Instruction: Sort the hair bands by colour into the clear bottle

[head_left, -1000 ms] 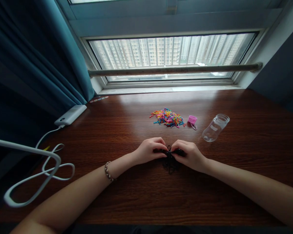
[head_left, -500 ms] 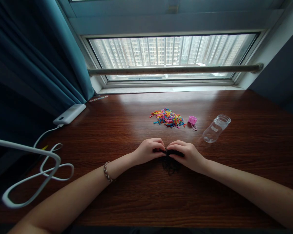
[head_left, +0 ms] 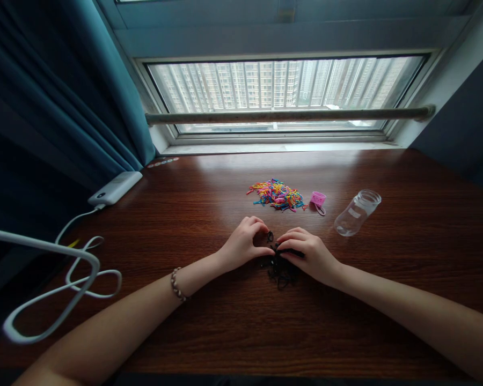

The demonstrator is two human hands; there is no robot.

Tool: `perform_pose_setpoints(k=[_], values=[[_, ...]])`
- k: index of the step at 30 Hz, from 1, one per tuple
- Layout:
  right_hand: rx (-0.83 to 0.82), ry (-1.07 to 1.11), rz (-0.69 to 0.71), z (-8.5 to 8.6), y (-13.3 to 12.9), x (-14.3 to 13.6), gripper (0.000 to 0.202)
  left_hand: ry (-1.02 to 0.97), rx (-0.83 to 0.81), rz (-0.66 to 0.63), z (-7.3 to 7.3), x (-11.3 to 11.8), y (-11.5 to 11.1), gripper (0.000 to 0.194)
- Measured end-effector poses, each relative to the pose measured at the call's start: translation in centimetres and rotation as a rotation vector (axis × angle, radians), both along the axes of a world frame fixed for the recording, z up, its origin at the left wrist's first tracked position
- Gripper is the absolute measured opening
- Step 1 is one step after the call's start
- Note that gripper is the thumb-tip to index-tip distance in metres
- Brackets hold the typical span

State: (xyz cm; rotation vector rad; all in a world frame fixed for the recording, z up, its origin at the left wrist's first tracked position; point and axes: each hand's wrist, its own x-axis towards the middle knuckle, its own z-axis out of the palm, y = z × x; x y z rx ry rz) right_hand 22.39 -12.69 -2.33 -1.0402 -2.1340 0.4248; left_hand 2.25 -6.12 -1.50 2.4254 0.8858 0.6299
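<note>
A small heap of black hair ties (head_left: pixel 280 280) lies on the table between my hands. My right hand (head_left: pixel 312 253) rests at its right side, fingers closed around a bunch of the black ties, part of which shows dark under the fingers. My left hand (head_left: pixel 243 244) is opposite, thumb and forefinger spread apart, the thumb tip at the edge of the heap. One loose black tie (head_left: pixel 270 236) sits beside the left fingertips; whether they touch it I cannot tell. Beyond my hands is a pile of colourful hair ties (head_left: pixel 279 195).
A pink lid with a loop (head_left: pixel 317 199) lies right of the colourful pile. Farther right, a clear bottle (head_left: pixel 351 217), without a lid, lies tilted. At left, a white power bank (head_left: pixel 116 187) has a looped white cable (head_left: pixel 92 273). A window bar (head_left: pixel 290 115) crosses behind the table.
My left hand has opened, its forefinger lifting away from the thumb and off the black ties. A loose tie now shows between the hands. My right hand has barely moved.
</note>
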Motion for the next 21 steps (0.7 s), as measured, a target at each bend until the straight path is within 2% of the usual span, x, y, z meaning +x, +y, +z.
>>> perform_pose_setpoints(k=[8,14,21], values=[[-0.051,-0.023,0.012,-0.26,-0.07,0.09,0.011,-0.031,-0.016,-0.177,0.08,-0.10,0.09,0.020],[-0.064,0.021,0.015,-0.10,-0.17,-0.02,0.013,-0.067,-0.037,-0.268,-0.27,-0.17,0.15,0.014],[-0.083,0.006,0.004,0.20,-0.27,-0.24,0.029,-0.146,-0.098,-0.344,-0.24,-0.08,-0.24,0.011]])
